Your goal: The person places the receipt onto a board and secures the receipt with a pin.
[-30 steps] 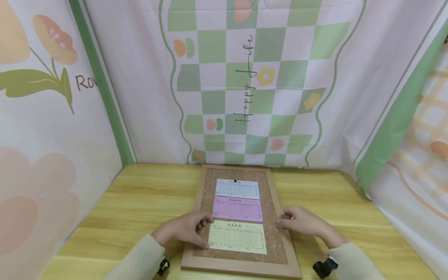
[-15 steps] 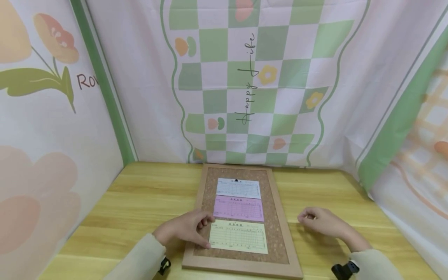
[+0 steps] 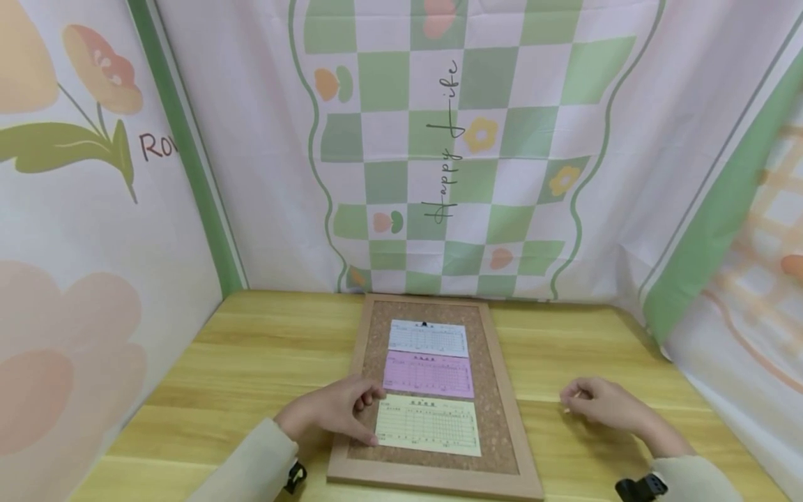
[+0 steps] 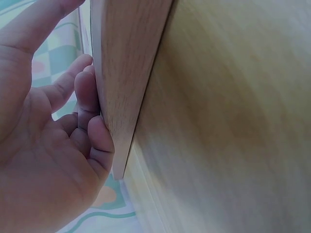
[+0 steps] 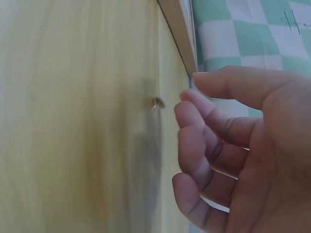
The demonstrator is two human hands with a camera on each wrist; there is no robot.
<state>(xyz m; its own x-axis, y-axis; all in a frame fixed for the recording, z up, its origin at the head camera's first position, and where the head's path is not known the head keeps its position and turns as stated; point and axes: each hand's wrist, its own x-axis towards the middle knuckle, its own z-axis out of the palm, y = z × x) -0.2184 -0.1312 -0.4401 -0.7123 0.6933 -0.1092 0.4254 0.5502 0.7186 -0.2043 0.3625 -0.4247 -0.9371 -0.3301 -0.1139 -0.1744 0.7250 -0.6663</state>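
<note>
A cork board in a wooden frame bears three printed slips: a pale blue slip, a pink slip and a yellow slip. My left hand lies over the board's left side, its thumb and fingertips at the yellow slip's left edge. In the left wrist view its fingers are bent beside the frame's edge. Right of the board, my right hand hovers low with loosely bent fingers and nothing between them. Close to its fingertips, a small coppery thing like a thumbtack sits on the table.
A small black fastener is at the top edge of the blue slip. The wood-grain table reaches back to a printed cloth, with more cloth at both sides.
My right hand has moved from the board's right edge out to the right over the table. My left hand stays at the yellow slip.
</note>
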